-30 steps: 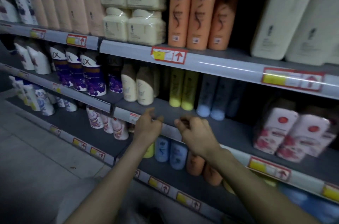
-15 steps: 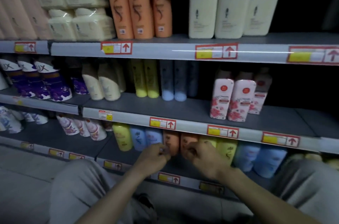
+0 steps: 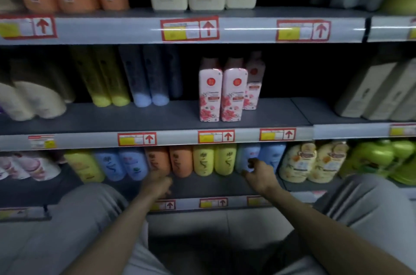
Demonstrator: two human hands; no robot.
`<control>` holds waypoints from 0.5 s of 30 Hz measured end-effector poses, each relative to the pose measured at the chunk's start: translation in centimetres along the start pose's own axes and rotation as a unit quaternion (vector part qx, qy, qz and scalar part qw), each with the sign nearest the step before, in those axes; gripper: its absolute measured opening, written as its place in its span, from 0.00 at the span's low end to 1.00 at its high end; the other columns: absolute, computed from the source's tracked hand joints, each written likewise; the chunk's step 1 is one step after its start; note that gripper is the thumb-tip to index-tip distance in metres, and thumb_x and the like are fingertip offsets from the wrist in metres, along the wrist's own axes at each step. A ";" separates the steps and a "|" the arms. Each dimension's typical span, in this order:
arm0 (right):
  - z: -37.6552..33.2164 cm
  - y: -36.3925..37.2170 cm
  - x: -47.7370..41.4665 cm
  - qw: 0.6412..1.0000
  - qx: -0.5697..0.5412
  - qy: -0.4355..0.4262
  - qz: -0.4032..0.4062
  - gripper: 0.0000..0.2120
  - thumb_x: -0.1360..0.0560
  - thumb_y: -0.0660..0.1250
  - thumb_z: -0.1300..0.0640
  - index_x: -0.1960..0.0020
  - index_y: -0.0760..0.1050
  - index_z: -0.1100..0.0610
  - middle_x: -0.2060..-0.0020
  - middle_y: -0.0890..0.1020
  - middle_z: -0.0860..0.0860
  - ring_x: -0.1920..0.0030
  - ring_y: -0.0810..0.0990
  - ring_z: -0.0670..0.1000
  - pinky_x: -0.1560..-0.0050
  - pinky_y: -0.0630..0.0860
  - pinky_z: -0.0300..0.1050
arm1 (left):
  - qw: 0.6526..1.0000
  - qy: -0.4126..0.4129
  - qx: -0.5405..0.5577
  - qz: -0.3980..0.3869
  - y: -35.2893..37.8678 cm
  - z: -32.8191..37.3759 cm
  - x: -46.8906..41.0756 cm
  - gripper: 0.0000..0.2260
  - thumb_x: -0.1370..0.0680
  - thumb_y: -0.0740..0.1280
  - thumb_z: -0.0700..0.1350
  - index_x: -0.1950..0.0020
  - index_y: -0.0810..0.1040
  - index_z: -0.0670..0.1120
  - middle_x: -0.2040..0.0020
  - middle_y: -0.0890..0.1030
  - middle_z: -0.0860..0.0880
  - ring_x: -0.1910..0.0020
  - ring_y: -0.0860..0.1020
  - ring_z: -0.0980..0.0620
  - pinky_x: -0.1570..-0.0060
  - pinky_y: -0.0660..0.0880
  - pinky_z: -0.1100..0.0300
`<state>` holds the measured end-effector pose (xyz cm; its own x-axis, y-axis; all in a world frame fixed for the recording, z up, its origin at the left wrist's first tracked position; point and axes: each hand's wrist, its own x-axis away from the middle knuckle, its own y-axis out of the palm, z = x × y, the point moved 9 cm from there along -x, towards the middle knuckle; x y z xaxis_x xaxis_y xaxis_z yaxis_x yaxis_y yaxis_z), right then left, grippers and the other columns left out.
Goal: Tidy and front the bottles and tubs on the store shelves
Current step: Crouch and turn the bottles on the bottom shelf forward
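On the lowest shelf (image 3: 225, 186) stands a row of coloured bottles. My left hand (image 3: 157, 183) has its fingers curled around the lower end of the left orange bottle (image 3: 157, 158). A second orange bottle (image 3: 181, 159) and two yellow bottles (image 3: 203, 158) stand to its right. My right hand (image 3: 258, 172) pinches the base of a pale blue bottle (image 3: 245, 154), with another blue bottle (image 3: 272, 153) beside it.
Left of my hands stand a yellow bottle (image 3: 83, 166) and two blue ones (image 3: 121, 163). Cream pump bottles (image 3: 313, 162) and green packs (image 3: 378, 157) fill the right end. Pink floral bottles (image 3: 210, 92) stand on the middle shelf. My grey-trousered knees (image 3: 90, 211) flank both arms.
The view dropped to the lowest shelf and closed in. My right hand moved right from the orange bottles to the pale blue bottle. My left hand stayed at the orange bottle.
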<state>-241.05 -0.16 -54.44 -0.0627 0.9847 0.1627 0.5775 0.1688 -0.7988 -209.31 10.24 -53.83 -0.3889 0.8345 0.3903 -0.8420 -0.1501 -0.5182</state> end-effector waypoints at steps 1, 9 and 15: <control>0.9 -0.4 -0.4 1.000 -0.012 0.024 0.010 0.19 0.24 0.71 0.53 0.37 0.78 0.61 0.44 0.84 0.59 0.41 0.82 0.63 0.43 0.79 0.52 | 1.000 -0.009 0.023 0.005 0.2 0.0 -0.6 0.07 0.22 0.65 0.37 0.50 0.79 0.49 0.48 0.84 0.43 0.54 0.84 0.44 0.45 0.81 0.44; 4.6 2.3 -4.1 0.977 -0.132 0.162 0.046 0.24 0.28 0.78 0.50 0.39 0.77 0.64 0.42 0.82 0.62 0.41 0.80 0.63 0.42 0.79 0.54 | 0.996 -0.043 0.082 0.013 1.7 -2.9 -2.8 0.10 0.21 0.62 0.33 0.57 0.77 0.45 0.47 0.82 0.36 0.54 0.82 0.38 0.54 0.79 0.49; 3.4 3.5 -7.4 0.961 -0.147 0.210 0.106 0.24 0.29 0.78 0.49 0.40 0.77 0.61 0.42 0.82 0.62 0.42 0.81 0.64 0.44 0.79 0.56 | 0.994 -0.047 0.101 -0.006 1.8 -4.4 -4.7 0.10 0.20 0.62 0.34 0.51 0.77 0.49 0.47 0.82 0.41 0.52 0.83 0.42 0.55 0.79 0.52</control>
<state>-241.36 -6.69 -60.43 0.3796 0.8805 0.2839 0.7500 -0.1133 -0.6516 -207.38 8.35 -59.96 -0.4037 0.7847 0.4703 -0.9010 -0.2519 -0.3531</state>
